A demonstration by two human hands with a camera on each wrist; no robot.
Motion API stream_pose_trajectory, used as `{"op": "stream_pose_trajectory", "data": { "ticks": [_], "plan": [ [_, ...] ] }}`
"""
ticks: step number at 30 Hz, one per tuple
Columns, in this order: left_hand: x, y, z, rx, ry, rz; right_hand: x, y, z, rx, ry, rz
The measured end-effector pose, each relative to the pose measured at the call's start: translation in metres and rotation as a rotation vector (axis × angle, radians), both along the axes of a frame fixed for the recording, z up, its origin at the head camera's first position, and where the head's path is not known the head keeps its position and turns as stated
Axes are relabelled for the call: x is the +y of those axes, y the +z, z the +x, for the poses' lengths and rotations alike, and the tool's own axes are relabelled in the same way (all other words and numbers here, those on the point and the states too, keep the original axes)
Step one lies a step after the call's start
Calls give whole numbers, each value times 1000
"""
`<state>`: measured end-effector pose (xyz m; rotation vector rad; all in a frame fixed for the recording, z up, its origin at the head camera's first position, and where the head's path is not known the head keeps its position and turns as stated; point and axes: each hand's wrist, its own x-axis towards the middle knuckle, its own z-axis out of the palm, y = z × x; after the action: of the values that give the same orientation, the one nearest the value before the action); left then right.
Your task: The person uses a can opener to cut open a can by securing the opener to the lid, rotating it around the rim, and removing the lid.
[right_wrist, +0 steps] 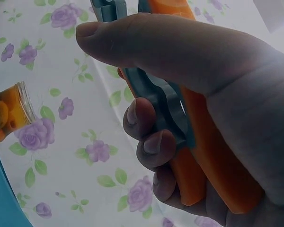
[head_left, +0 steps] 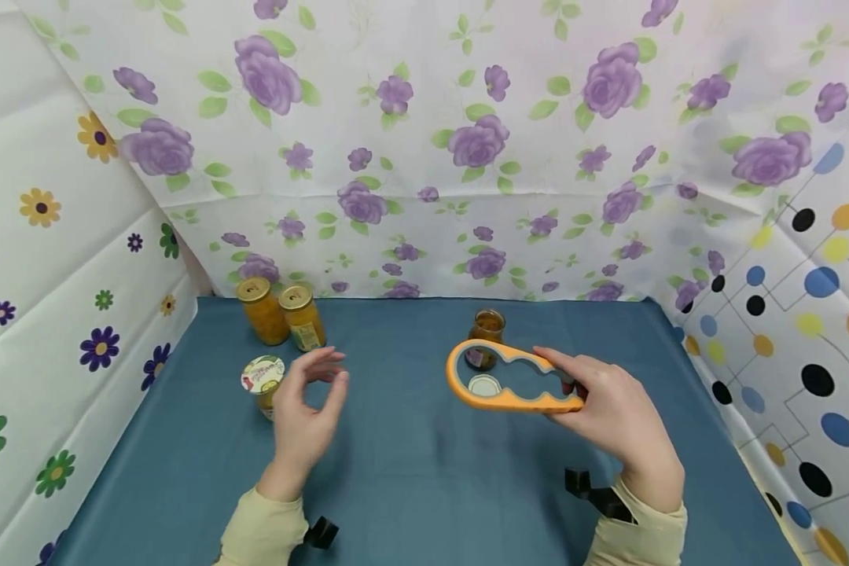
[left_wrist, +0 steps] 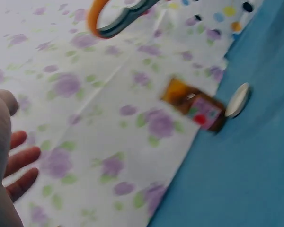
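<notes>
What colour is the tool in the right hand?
The tool is orange, grey-blue inside; head view shows it best.

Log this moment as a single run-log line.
right hand: grips orange opener | left hand: holds nothing | open jar: upright, white lid lying in front | two gold-lidded jars: back left

Orange loop-shaped opener (head_left: pixel 509 401), grey and scalloped inside, aloft in the right grip (head_left: pixel 619 409)
</notes>
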<state>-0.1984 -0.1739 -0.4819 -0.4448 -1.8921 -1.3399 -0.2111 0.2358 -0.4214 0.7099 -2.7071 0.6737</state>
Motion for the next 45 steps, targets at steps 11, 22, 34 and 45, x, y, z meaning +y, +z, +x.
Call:
{"op": "stream_pose_trajectory", "data": {
  "ticks": [11, 22, 34, 45],
  "plan": [
    [-31, 28, 2, 299, 276, 218, 5, 0, 1, 3, -8, -1],
    [-78, -34, -21, 114, 145, 246, 8, 1, 2, 8, -18, 0],
    [-80, -61, -29, -101, 156, 283, 10, 1, 1, 2, -14, -12],
    [-83, -76, -28, -463, 151, 406, 10, -1, 4, 18, -2, -13]
  ]
}}
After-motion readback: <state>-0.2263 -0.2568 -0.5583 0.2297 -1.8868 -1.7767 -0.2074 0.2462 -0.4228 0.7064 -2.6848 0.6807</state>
